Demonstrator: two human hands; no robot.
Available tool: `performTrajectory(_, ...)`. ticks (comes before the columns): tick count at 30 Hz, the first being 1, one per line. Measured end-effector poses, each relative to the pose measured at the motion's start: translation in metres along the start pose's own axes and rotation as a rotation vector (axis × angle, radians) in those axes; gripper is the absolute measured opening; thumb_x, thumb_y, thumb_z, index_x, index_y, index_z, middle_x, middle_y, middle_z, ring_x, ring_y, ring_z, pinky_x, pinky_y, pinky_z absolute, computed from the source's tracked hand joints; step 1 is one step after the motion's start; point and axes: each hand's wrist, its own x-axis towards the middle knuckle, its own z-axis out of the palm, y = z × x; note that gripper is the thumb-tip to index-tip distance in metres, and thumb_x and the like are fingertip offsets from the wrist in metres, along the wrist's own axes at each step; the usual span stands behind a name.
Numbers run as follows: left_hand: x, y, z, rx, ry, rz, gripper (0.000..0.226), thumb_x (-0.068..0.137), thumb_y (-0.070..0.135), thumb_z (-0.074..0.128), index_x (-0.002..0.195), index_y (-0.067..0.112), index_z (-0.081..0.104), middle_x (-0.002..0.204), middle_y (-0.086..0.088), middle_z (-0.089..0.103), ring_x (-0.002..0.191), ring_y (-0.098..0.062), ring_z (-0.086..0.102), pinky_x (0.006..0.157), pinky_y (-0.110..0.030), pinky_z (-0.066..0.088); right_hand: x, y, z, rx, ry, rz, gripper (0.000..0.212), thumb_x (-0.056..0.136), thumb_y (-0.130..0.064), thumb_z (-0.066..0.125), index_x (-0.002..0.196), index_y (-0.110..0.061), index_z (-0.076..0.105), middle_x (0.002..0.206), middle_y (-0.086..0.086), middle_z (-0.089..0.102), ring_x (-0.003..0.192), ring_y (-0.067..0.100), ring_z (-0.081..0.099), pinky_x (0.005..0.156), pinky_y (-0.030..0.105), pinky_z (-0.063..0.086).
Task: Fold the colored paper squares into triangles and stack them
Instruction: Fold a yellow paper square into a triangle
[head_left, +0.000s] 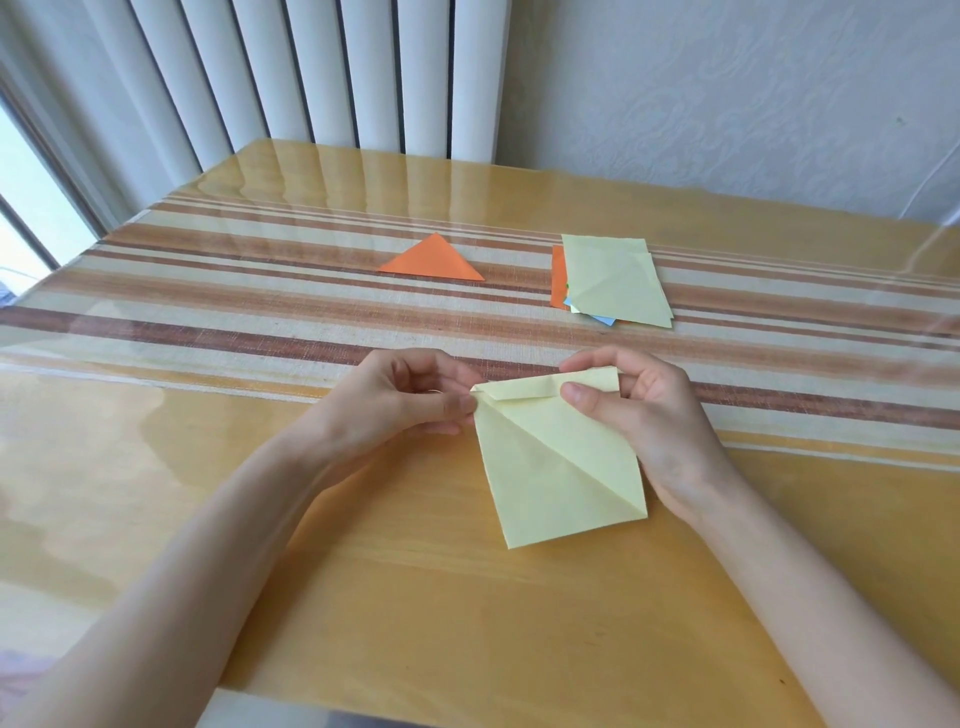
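Note:
A pale yellow paper square (550, 467) with a diagonal crease is held just above the table in front of me, its top edge curled over. My left hand (405, 400) pinches its top left corner. My right hand (649, 415) pinches the top right part, thumb on the front and fingers behind. Farther back lies a folded orange triangle (434, 258) on the striped runner. To its right sits a loose pile of paper squares (613, 278), a yellow sheet on top with orange, blue and green edges showing beneath.
The wooden table (415, 597) has a glossy clear cover and a striped cloth runner (234, 312) across its middle. A white radiator (337, 73) and a wall stand behind the far edge. A window is at the left.

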Motion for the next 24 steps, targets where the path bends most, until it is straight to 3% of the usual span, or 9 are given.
performTrajectory(3, 0.0, 0.001, 0.001, -0.003, 0.013, 0.03, 0.01, 0.081, 0.002, 0.065, 0.087, 0.009, 0.069, 0.08, -0.003, 0.071, 0.073, -0.012, 0.066, 0.068, -0.019, 0.054, 0.001, 0.002, 0.0, -0.026, -0.008, -0.019, 0.017, 0.081, -0.004, 0.071, 0.087, -0.02, 0.069, 0.076, 0.0, 0.069, 0.073, 0.017, 0.065, 0.07, 0.031, 0.049)
performTrajectory(5, 0.0, 0.001, 0.001, -0.023, 0.03, 0.039, 0.011, 0.085, -0.001, 0.062, 0.086, 0.007, 0.069, 0.077, -0.002, 0.071, 0.07, -0.01, 0.066, 0.066, -0.018, 0.053, 0.0, 0.003, 0.001, -0.081, -0.022, -0.06, 0.022, 0.078, -0.007, 0.075, 0.093, -0.022, 0.067, 0.083, -0.011, 0.068, 0.08, 0.007, 0.064, 0.075, 0.023, 0.049)
performTrajectory(7, 0.001, 0.0, 0.002, -0.041, 0.05, 0.037, 0.01, 0.086, -0.001, 0.061, 0.085, 0.006, 0.068, 0.075, -0.002, 0.071, 0.068, -0.01, 0.066, 0.064, -0.017, 0.052, -0.001, 0.005, 0.003, -0.331, -0.032, -0.197, 0.032, 0.075, -0.013, 0.079, 0.101, -0.025, 0.066, 0.097, -0.016, 0.062, 0.094, -0.003, 0.057, 0.084, 0.011, 0.041)
performTrajectory(9, 0.002, -0.001, 0.003, -0.035, 0.065, 0.037, 0.008, 0.086, 0.0, 0.061, 0.084, 0.005, 0.067, 0.074, -0.003, 0.07, 0.068, -0.009, 0.066, 0.063, -0.017, 0.051, 0.001, 0.01, 0.006, -0.56, -0.03, -0.376, 0.034, 0.075, -0.018, 0.08, 0.106, -0.023, 0.067, 0.105, -0.011, 0.055, 0.103, -0.002, 0.053, 0.09, 0.007, 0.034)
performTrajectory(12, 0.003, -0.003, 0.003, -0.017, 0.07, 0.039, 0.008, 0.087, 0.0, 0.061, 0.083, 0.005, 0.067, 0.074, -0.002, 0.07, 0.068, -0.008, 0.065, 0.063, -0.017, 0.051, 0.005, 0.015, 0.01, -0.59, 0.061, -0.464, 0.021, 0.081, -0.024, 0.074, 0.101, -0.016, 0.072, 0.098, -0.003, 0.059, 0.097, 0.003, 0.057, 0.088, 0.01, 0.038)
performTrajectory(15, 0.003, -0.004, 0.004, -0.017, 0.055, 0.042, 0.009, 0.088, 0.0, 0.06, 0.084, 0.005, 0.067, 0.074, -0.003, 0.069, 0.069, -0.009, 0.065, 0.063, -0.017, 0.051, 0.005, 0.014, 0.012, -0.502, 0.077, -0.394, 0.019, 0.086, -0.032, 0.064, 0.093, -0.016, 0.073, 0.091, -0.003, 0.063, 0.09, 0.002, 0.059, 0.082, 0.01, 0.04)
performTrajectory(18, 0.003, -0.004, 0.004, 0.006, 0.029, 0.046, 0.013, 0.089, 0.0, 0.059, 0.083, 0.008, 0.068, 0.075, -0.003, 0.068, 0.07, -0.011, 0.063, 0.067, -0.02, 0.052, 0.008, 0.012, 0.011, -0.479, 0.1, -0.336, 0.012, 0.087, -0.025, 0.066, 0.084, -0.015, 0.073, 0.087, -0.003, 0.064, 0.084, 0.003, 0.06, 0.079, 0.011, 0.041)
performTrajectory(24, 0.003, -0.004, 0.004, 0.007, 0.011, 0.048, 0.011, 0.09, -0.001, 0.059, 0.087, 0.007, 0.067, 0.077, -0.003, 0.067, 0.07, -0.012, 0.062, 0.069, -0.021, 0.052, 0.007, 0.003, 0.003, -0.355, -0.03, -0.193, 0.013, 0.088, -0.021, 0.067, 0.078, -0.016, 0.074, 0.076, -0.01, 0.072, 0.074, -0.001, 0.063, 0.07, 0.011, 0.042)
